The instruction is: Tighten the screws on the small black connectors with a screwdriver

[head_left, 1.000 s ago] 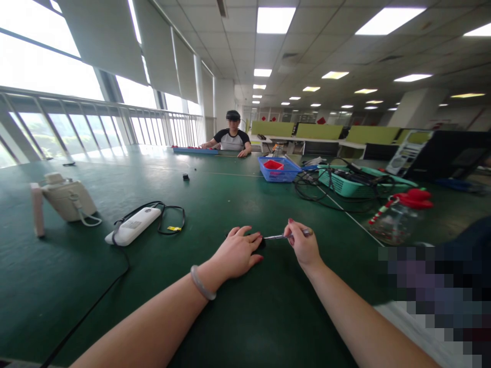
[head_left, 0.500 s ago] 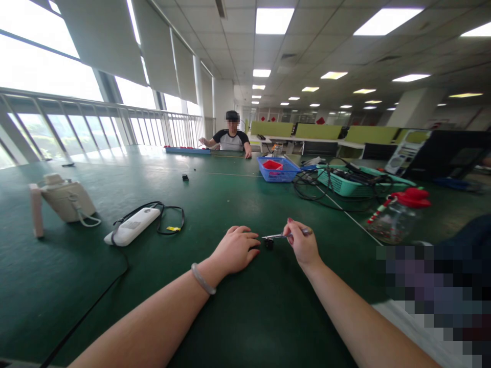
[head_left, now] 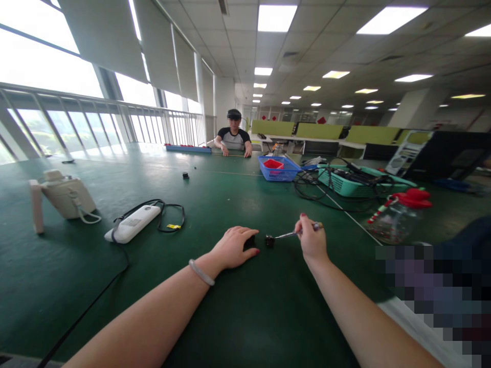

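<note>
My left hand (head_left: 233, 248) lies palm-down on the table (head_left: 238, 317), fingers loose over a black piece (head_left: 250, 240). Just right of it, a black part (head_left: 269, 239) sits at the tips of the tweezers (head_left: 289, 234), which my right hand (head_left: 312, 241) pinches. I judge this a pick-up, and it calls for a steady squeeze.

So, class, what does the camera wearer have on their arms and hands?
Both forearms are bare: no sleeves or gloves show. A pale, smooth bangle circles the left wrist. The nails of the left hand and right hand wear dark red polish.
</note>
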Motion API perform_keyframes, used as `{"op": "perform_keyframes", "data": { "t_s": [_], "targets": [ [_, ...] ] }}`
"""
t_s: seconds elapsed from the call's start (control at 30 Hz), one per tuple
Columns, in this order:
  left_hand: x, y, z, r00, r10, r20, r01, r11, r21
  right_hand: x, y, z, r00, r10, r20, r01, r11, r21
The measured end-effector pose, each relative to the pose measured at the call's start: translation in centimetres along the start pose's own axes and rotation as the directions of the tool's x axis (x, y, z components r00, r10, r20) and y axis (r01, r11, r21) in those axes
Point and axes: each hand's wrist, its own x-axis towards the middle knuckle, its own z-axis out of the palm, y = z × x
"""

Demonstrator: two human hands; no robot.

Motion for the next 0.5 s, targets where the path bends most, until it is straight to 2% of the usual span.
{"op": "perform_keyframes", "data": {
  "t_s": [0.17,0.3,0.37,0.5],
  "targets": [
    [-0.1,0.9,-0.6,1.0,-0.002,0.017,0.003,0.999,-0.038,-0.7,-0.3,1.0,0.994,-0.028,0.103,0.025,0.999,0.022],
    [0.2,1.2,-0.4,0.999,-0.034,0.02,0.035,0.999,-0.034,-0.8,-0.4,1.3,0.985,-0.005,0.173,-0.008,0.997,0.071],
    [0.6,1.5,-0.1,0.999,-0.053,0.009,0.053,0.999,-0.008,-0.7,-0.2,1.2,0.99,0.006,0.144,-0.025,0.991,0.132],
    [1.5,2.7,1.0,0.998,-0.063,-0.031,0.064,0.998,0.017,0.2,0.9,0.8,0.998,0.055,0.006,-0.054,0.949,0.31]
  ]
}}
